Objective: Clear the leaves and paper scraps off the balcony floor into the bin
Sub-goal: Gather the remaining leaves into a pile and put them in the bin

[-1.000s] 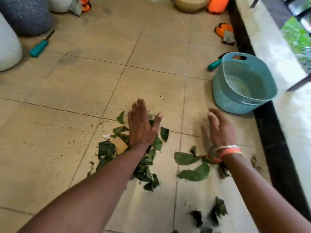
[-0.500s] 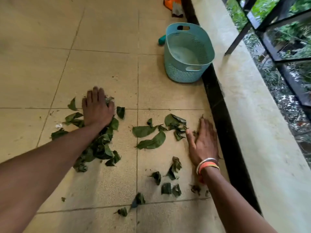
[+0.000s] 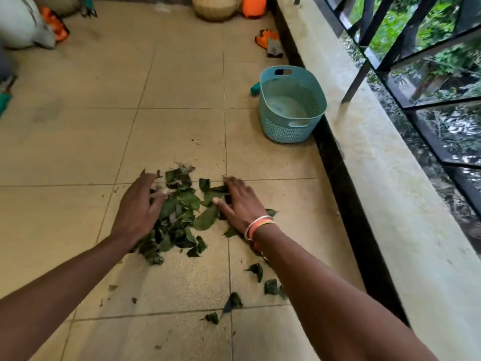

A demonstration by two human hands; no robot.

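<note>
A pile of green leaves (image 3: 179, 217) is seen on the tan tiled floor (image 3: 169, 131), just below the middle of the picture. The pile is longer than it is wide — its long line runs from about 7 o'clock up to about 1 o'clock. One big leaf (image 3: 207, 218) lies at the pile's right side, with its long line going from 7 o'clock to 1 o'clock too.

The left hand (image 3: 138, 212) is laid flat on the pile's left side, fingers spread and pointed up toward 1 o'clock. Nothing is gripped by it. The right hand (image 3: 240, 201) is laid flat on the right side, fingers spread and pointed toward 10 o'clock. Nothing is gripped by it either. Bands (image 3: 259, 225) are worn on the right wrist.

The blue bin (image 3: 291, 105) is stood upright at about 2 o'clock from the pile, well apart from it, beside the low wall (image 3: 364, 142). Its long side points from 11 o'clock to 5 o'clock.

A few small leaf bits (image 3: 256, 270) are scattered toward 5 o'clock — some are partly covered by the right arm. Leaves under both palms are hidden. Paper scraps cannot be made out for sure. An orange glove (image 3: 269, 40) lies at 1 o'clock. Things at the top left edge are cut off and hard to name.
</note>
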